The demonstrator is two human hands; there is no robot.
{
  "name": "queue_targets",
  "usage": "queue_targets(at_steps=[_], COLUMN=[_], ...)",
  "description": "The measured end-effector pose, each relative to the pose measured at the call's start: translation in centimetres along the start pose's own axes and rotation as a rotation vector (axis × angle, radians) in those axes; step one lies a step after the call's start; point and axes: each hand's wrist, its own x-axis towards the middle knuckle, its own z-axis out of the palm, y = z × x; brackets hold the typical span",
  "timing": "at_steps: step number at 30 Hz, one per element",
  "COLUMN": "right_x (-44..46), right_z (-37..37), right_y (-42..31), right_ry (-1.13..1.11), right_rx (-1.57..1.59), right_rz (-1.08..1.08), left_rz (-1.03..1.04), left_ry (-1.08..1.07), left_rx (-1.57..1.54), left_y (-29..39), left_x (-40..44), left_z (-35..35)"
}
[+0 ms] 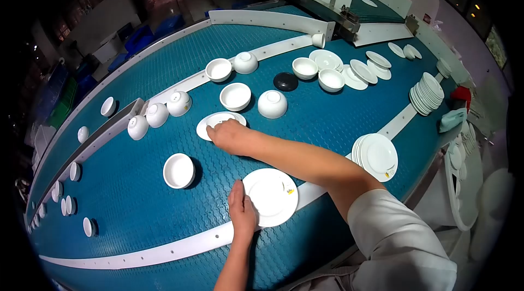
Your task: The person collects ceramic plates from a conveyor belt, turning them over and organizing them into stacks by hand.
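Note:
My left hand is at the left rim of a white plate with a small coloured mark, gripping its edge. The plate lies partly over the white divider rail. My right hand reaches across the blue belt, its curled fingers on a smaller white plate. Some of that plate is hidden under the hand. An upright white bowl stands left of both hands. Beyond the right hand are another upright bowl and an upside-down bowl.
White rails divide the blue belt. Stacked plates stand at the right, with a taller stack farther back. A black lid-like disc lies among bowls and loose plates. Several bowls line the left rail.

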Motion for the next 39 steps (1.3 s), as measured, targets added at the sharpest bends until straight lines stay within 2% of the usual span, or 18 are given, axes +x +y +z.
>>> queue_targets(at_steps=[1, 3, 6, 9, 11, 12, 15, 18, 20, 23, 27, 28, 31, 33, 35, 36, 37, 39], right_x=[-1.8, -6.5, -13.6, -17.1, -20.3, -22.3, -29.3, -34.5, -36.2, -34.7, -33.6, -33.1, -33.4, -33.3, -30.1, -29.6, -28.1, -26.9], right_z=[-2.4, -7.4, -6.8, -7.5, -8.5, -8.5, -8.3, -8.2, -8.3, -13.1, -17.1, -17.3, -14.9, -14.7, -17.6, -15.1, -14.3, -9.8], right_y=[0.5, 1.2, 0.8, 3.1, 9.8, 14.1, 27.2, 34.5, 37.1, 35.2, 23.6, 21.0, 14.3, 14.9, 18.4, 22.3, 26.3, 33.5], right_ry=[0.195, 0.172, 0.009, -0.223, 0.052, 0.195, -0.017, -0.254, -0.185, -0.034, 0.444, 0.414, 0.181, -0.133, -0.409, -0.098, -0.120, -0.082], right_rx=[0.098, 0.500, 0.916, 0.664, 0.303, 0.002, -0.467, -0.320, -0.371, -0.222, 0.091, 0.118, 0.264, 0.421, 0.542, 0.287, 0.123, -0.240], right_rz=[0.068, 0.464, 0.579, 0.479, 0.542, 0.626, 0.923, 1.099, 0.864, 0.766, -0.005, -0.205, -0.431, -0.369, -0.170, -0.086, 0.113, 0.224], left_rz=[-0.020, -0.077, -0.236, -0.250, -0.156, -0.163, -0.112, -0.212, -0.210, -0.261, -0.285, -0.291, -0.395, -0.467, -0.281, -0.279, -0.270, -0.244], left_ry=[0.045, 0.127, 0.186, 0.183, 0.194, 0.164, 0.144, 0.186, 0.200, 0.179, 0.187, 0.193, 0.167, 0.175, 0.220, 0.230, 0.238, 0.254], left_rx=[-0.047, -0.136, -0.564, -0.534, -0.315, -0.198, -0.283, -0.321, -0.260, -0.168, -0.306, -0.363, -0.601, -0.380, -0.264, -0.250, -0.235, -0.183], left_y=[0.2, 0.9, 1.8, 2.9, 2.6, 2.7, 2.2, 3.1, 4.7, 8.1, 9.5, 9.8, 13.5, 16.6, 11.1, 11.1, 11.5, 12.3], left_x=[-0.1, -0.5, -0.6, -0.4, -0.5, -0.6, -0.7, -0.3, 0.1, 0.0, 0.9, 0.9, 1.2, 1.7, 1.0, 0.6, 0.8, 1.1], left_z=[0.5, 2.0, 3.6, 4.7, 5.9, 6.0, 7.3, 8.9, 10.1, 11.9, 14.9, 15.5, 16.1, 17.2, 19.0, 19.2, 19.7, 20.7])
